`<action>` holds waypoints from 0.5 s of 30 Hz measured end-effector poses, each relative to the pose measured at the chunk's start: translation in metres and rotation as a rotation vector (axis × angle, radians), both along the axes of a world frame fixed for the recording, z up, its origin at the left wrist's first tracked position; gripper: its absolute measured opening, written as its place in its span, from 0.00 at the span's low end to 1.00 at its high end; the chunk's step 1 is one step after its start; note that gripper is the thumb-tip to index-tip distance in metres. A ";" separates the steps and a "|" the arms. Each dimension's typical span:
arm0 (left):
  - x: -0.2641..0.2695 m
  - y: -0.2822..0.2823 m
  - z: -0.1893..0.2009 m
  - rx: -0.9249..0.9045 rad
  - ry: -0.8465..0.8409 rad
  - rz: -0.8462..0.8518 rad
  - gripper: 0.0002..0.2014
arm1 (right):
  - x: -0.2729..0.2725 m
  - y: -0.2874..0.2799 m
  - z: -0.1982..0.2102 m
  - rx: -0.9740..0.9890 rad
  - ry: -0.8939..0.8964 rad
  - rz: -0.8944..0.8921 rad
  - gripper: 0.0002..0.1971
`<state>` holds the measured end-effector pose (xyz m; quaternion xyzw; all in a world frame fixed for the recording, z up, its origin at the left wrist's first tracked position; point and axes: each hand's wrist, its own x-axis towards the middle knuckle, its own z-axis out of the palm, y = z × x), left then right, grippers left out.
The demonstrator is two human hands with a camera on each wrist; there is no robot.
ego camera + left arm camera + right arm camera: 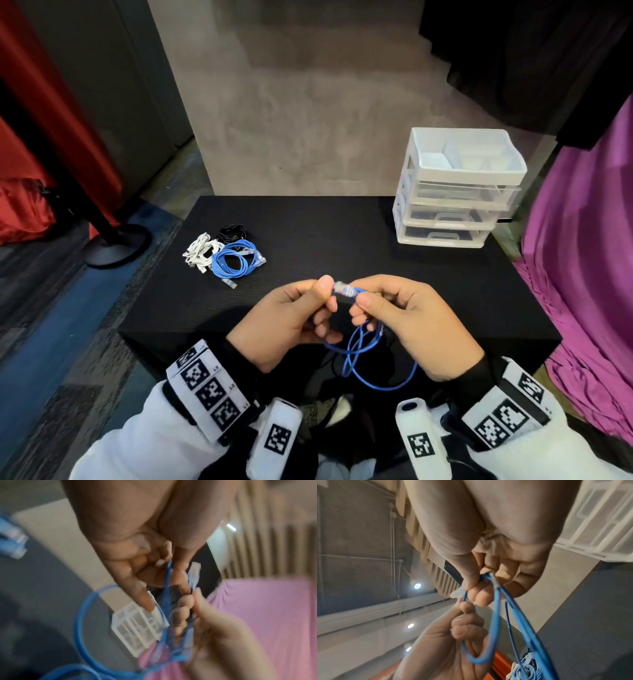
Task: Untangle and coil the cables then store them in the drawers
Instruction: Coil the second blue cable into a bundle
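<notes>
Both hands hold one blue network cable [363, 356] above the near edge of the black table [342, 233]. My left hand [323, 291] pinches it right at the clear plug [344, 289]. My right hand [364, 301] pinches the cable just behind that plug. A few loose loops hang down between my wrists. In the right wrist view the right hand [481, 585] gathers the loops of the blue cable [494, 615], and the left hand [465, 626] grips one strand. The left wrist view is blurred and shows the plug [193, 573] by the left hand's fingertips [185, 588].
A pile of cables lies on the table's left side: white [200, 251], black [233, 232] and a coiled blue one [236, 258]. A clear plastic drawer unit [455, 192] stands at the back right, its upper drawer sticking out a little. Purple cloth [582, 257] hangs on the right.
</notes>
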<state>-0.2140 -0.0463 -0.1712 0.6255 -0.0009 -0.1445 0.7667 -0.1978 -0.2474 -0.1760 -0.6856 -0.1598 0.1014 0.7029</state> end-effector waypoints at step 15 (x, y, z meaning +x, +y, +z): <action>0.003 0.004 0.010 0.275 -0.246 0.025 0.09 | 0.011 -0.001 0.005 -0.178 -0.082 0.137 0.08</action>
